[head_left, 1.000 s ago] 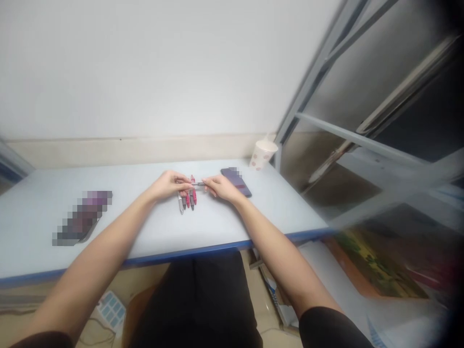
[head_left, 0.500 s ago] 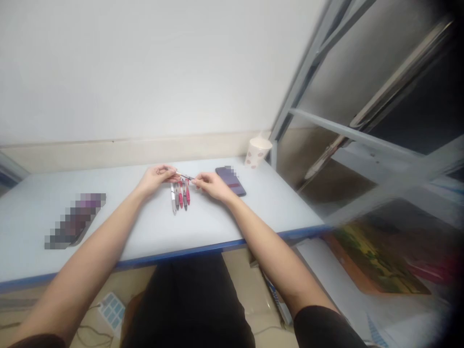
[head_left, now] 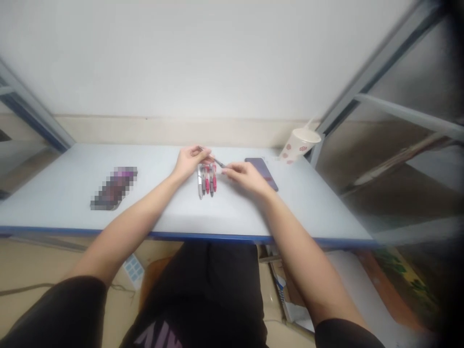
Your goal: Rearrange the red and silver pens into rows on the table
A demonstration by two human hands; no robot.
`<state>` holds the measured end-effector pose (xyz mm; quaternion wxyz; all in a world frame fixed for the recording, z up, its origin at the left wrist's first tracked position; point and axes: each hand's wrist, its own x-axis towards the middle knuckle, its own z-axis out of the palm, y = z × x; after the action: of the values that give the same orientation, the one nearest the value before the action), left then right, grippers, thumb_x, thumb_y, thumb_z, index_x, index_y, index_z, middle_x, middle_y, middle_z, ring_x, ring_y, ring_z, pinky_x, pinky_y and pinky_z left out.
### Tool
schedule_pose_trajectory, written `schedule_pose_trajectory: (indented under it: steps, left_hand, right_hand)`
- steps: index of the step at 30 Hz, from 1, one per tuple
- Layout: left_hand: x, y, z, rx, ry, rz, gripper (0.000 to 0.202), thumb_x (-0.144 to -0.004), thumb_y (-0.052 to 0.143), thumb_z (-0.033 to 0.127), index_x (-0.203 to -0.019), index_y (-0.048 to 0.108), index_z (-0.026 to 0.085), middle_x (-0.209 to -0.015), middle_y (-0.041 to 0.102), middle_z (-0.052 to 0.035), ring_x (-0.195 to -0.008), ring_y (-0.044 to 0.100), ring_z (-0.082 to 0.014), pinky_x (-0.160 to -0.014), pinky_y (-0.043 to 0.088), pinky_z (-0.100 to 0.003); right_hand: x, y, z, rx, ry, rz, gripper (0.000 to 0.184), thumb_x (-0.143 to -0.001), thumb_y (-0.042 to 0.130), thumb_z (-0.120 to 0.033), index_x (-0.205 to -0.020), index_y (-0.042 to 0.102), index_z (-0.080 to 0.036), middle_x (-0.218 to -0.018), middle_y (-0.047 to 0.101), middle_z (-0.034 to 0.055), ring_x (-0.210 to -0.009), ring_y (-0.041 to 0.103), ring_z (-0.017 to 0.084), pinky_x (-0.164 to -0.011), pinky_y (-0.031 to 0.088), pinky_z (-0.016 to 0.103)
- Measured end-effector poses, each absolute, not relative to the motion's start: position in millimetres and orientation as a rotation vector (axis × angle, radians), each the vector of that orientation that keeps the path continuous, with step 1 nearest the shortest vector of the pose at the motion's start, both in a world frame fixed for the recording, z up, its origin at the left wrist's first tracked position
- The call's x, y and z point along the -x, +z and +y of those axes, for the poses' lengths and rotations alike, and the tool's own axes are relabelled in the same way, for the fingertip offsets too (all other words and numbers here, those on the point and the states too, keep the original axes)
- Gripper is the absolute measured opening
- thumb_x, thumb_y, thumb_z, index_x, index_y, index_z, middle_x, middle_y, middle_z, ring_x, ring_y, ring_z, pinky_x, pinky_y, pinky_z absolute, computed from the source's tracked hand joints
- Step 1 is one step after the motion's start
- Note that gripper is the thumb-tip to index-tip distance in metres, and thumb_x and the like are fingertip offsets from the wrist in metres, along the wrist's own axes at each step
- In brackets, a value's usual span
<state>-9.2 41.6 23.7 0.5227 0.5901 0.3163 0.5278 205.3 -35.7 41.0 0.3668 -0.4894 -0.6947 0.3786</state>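
A slim dark pen (head_left: pixel 218 163) is held slantwise just above the desk, between my two hands. My left hand (head_left: pixel 192 162) is closed, its thumb and fingers gripping the pen's upper left end. At the lower right end, my right hand (head_left: pixel 244 175) pinches the same pen between thumb and fingertips. Below them several pens lie side by side on the desk: a white pen (head_left: pixel 200 183) at the left, then grey and red ones, with a red pen (head_left: pixel 214 181) at the right. My hands partly cover their far ends.
On the pale desk (head_left: pixel 203 217), a dark flat phone-like object (head_left: pixel 266 174) lies beyond my right hand. A patterned paper cup (head_left: pixel 299 145) stands in the back right corner. A blurred-out phone-like object (head_left: pixel 114 188) lies at left. Metal frames (head_left: pixel 344 104) flank the desk.
My view has turned and levelled, so the desk and hands appear farther right in the picture. Both hands keep hold of the pen, and the row of pens stays in place.
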Motion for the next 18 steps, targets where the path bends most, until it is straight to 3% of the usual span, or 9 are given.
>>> schedule_pose_trajectory:
  steps: [4, 12, 15, 18]
  left_hand:
    - [8, 24, 42, -1.406, 1.254, 0.773, 0.056, -0.073, 0.092, 0.06, -0.088, 0.067, 0.012, -0.088, 0.08, -0.0125, -0.08, 0.079, -0.0214, -0.087, 0.064, -0.037]
    - [18, 38, 36, -1.439, 1.171, 0.769, 0.057, -0.07, 0.095, 0.059, -0.084, 0.07, 0.011, -0.084, 0.079, -0.0121, -0.075, 0.077, -0.0217, -0.084, 0.064, -0.037]
    - [21, 40, 36, -1.412, 1.083, 0.764, 0.056, -0.066, 0.097, 0.058, -0.084, 0.073, 0.01, -0.086, 0.079, -0.0126, -0.073, 0.075, -0.0201, -0.08, 0.063, -0.035]
    - [19, 35, 36, -1.456, 1.002, 0.744, 0.055, -0.068, 0.095, 0.059, -0.088, 0.077, 0.011, -0.088, 0.079, -0.0116, -0.071, 0.071, -0.0174, -0.073, 0.059, -0.031]
  right_hand:
    - [-206, 42, -38, 1.242, 1.065, -1.802, 0.042, -0.097, 0.065, -0.055, -0.077, 0.064, -0.018, -0.063, 0.048, -0.0021, -0.059, 0.037, 0.012, -0.059, 0.03, 0.029]
    - [-205, 41, -39, 1.016, 1.369, -1.781, 0.046, -0.097, 0.065, -0.059, -0.077, 0.065, -0.017, -0.061, 0.052, -0.0013, -0.06, 0.047, 0.013, -0.064, 0.04, 0.028]
    - [-201, 40, -37, 0.917, 1.459, -1.765, 0.046, -0.098, 0.062, -0.059, -0.086, 0.071, -0.015, -0.07, 0.061, 0.0023, -0.064, 0.052, 0.014, -0.064, 0.042, 0.028]
    - [-198, 39, -35, 0.921, 1.391, -1.663, 0.04, -0.098, 0.064, -0.056, -0.094, 0.07, -0.017, -0.079, 0.066, 0.0024, -0.063, 0.049, 0.012, -0.06, 0.038, 0.026]
